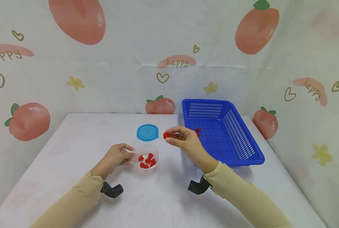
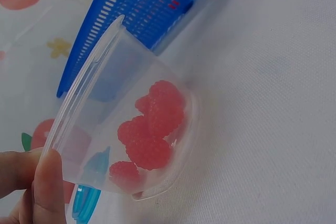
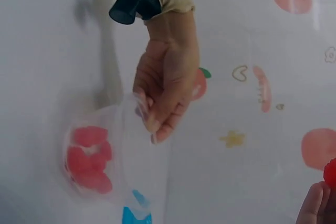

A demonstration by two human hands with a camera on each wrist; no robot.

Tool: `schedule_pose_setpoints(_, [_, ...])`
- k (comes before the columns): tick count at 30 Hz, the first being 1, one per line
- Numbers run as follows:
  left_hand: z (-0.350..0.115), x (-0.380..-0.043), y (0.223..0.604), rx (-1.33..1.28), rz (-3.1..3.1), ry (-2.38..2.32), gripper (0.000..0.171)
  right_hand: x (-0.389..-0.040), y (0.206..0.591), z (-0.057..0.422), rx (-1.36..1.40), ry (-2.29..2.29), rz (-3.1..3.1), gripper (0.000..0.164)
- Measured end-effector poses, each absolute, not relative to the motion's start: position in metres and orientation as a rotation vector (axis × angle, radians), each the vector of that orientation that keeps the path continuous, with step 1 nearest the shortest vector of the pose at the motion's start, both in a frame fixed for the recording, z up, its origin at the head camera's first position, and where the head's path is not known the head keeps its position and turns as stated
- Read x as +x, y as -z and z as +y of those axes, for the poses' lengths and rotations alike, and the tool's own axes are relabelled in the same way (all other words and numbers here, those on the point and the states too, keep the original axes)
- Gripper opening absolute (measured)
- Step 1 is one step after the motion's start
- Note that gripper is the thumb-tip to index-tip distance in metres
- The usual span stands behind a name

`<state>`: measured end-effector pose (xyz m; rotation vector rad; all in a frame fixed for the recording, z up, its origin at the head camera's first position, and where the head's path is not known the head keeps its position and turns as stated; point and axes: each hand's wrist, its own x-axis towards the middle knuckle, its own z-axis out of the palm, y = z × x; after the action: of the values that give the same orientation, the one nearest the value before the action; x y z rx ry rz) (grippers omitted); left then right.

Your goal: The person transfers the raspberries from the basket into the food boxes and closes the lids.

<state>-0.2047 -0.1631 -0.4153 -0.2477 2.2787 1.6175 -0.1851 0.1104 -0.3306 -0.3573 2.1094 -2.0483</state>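
My left hand point(image 1: 118, 158) pinches the rim of a clear plastic tub point(image 1: 136, 151) between thumb and fingers. Several red raspberries point(image 2: 149, 153) lie on the tub's bottom, seen through its wall in the left wrist view. Between the thumb and fingertips of my right hand point(image 1: 190, 145) is one raspberry point(image 1: 166, 135), held up to the right of the tub and above its rim in the head view. The same raspberry point(image 3: 330, 173) shows at the right edge of the right wrist view.
A blue plastic basket point(image 1: 229, 160) with slotted sides stands on the right of the white table point(image 1: 81, 136). A few raspberries point(image 1: 198, 130) lie in it, partly hidden by my right hand. The tub's blue lid point(image 1: 147, 132) lies flat behind the tub.
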Motion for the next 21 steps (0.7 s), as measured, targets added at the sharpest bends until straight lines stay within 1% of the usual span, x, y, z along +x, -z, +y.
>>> schedule_pose_setpoints(11, [-0.163, -0.203, 0.412, -0.237, 2.287, -1.604, 0.037, -0.18, 0.365, 0.091, -0.355, 1.941, 2.093, 0.028])
schedule_pose_setpoints(21, [-0.163, -0.202, 0.412, -0.236, 2.273, -1.61, 0.037, -0.187, 0.396, 0.085, -0.291, 1.906, 2.124, 0.027])
